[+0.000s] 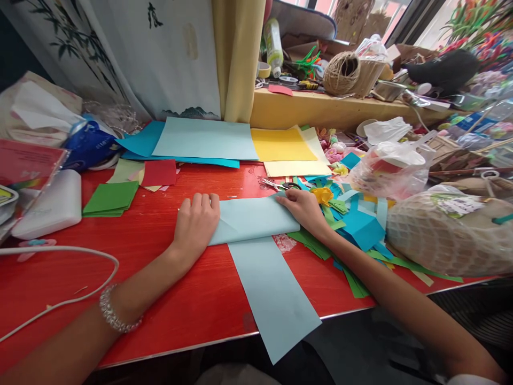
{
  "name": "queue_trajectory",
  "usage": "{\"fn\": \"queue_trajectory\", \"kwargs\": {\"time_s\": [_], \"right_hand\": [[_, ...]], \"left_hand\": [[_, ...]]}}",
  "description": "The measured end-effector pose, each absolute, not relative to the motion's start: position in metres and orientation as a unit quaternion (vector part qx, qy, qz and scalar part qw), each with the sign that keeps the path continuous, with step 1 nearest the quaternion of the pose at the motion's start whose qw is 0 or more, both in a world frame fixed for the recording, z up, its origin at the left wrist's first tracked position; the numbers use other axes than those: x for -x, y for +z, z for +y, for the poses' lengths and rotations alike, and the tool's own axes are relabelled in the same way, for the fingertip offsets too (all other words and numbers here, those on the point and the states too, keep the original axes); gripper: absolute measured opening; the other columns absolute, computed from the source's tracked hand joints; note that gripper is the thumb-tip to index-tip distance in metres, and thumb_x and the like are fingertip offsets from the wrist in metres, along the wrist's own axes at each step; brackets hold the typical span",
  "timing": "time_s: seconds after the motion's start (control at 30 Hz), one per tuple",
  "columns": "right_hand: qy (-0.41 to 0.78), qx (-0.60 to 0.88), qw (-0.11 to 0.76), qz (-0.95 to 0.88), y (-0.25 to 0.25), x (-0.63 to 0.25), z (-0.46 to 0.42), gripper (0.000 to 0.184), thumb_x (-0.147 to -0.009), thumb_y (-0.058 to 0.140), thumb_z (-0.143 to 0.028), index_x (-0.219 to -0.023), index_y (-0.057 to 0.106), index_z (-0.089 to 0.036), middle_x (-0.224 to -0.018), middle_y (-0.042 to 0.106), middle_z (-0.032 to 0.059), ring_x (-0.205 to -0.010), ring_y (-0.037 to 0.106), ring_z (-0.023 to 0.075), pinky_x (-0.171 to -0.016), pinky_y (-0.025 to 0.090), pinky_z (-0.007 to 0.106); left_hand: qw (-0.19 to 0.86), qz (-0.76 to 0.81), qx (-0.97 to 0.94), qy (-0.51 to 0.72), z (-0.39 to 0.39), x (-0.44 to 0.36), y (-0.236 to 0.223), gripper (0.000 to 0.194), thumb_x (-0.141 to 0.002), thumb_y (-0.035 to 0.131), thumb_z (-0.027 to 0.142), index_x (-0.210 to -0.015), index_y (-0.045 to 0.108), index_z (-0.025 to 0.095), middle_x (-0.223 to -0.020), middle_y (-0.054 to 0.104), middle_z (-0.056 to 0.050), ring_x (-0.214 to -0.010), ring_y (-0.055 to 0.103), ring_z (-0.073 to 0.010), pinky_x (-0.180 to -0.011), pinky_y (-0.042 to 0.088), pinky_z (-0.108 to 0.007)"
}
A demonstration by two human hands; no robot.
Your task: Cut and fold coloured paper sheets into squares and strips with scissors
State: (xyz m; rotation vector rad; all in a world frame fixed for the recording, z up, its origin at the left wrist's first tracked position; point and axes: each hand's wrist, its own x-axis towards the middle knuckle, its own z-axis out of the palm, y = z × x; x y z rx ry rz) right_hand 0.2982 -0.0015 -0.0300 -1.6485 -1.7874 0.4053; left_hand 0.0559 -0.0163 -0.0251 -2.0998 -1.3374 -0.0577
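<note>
A light blue sheet of paper (252,219), folded over into a flat band, lies crosswise on the red table. My left hand (198,220) is closed at its left end, knuckles up, with the fingertips hidden. At the other end my right hand (302,207) pinches the upper right corner between thumb and fingers. Below the band, a second light blue paper strip (276,294) runs toward me and hangs past the table's front edge; its upper end is hidden under the band. Scissors (280,185) with dark handles lie just behind the right hand.
Light blue sheets (204,139) and yellow paper (282,144) lie at the back. Green squares (111,199) and a red square (159,172) are at left, near a white cable (92,251). Paper scraps (363,227) and a netted bag (449,230) crowd the right.
</note>
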Motion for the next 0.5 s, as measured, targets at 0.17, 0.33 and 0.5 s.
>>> {"fn": "queue_trajectory", "kwargs": {"time_s": [0.17, 0.33, 0.5], "right_hand": [[0.159, 0.627, 0.335, -0.685, -0.032, -0.299, -0.001, 0.036, -0.078, 0.051, -0.034, -0.054, 0.028, -0.019, -0.053, 0.027, -0.0052, -0.053, 0.026, 0.0096, -0.05, 0.018, 0.025], [0.161, 0.627, 0.339, -0.682, -0.032, -0.298, 0.0, 0.037, -0.078, 0.052, -0.034, -0.054, 0.027, -0.02, -0.053, 0.025, -0.0055, -0.053, 0.025, 0.0096, -0.05, 0.018, 0.025], [0.164, 0.63, 0.337, -0.68, -0.031, -0.298, -0.001, 0.037, -0.078, 0.052, -0.035, -0.054, 0.029, -0.02, -0.054, 0.027, -0.0055, -0.053, 0.026, 0.0097, -0.051, 0.018, 0.026]], "left_hand": [[0.351, -0.35, 0.867, -0.048, -0.011, -0.053, -0.025, 0.049, -0.088, 0.029, 0.0, -0.134, 0.039, 0.012, -0.12, 0.054, -0.018, -0.111, 0.05, -0.0285, -0.09, 0.041, -0.043], [0.247, -0.257, 0.934, -0.015, 0.002, -0.042, -0.028, 0.045, -0.087, 0.033, -0.002, -0.126, 0.049, 0.014, -0.109, 0.062, -0.013, -0.101, 0.058, -0.0227, -0.071, 0.05, -0.03], [0.227, -0.255, 0.94, -0.015, 0.003, -0.037, -0.03, 0.043, -0.087, 0.033, -0.001, -0.125, 0.049, 0.011, -0.116, 0.06, -0.017, -0.104, 0.059, -0.0255, -0.067, 0.053, -0.031]]}}
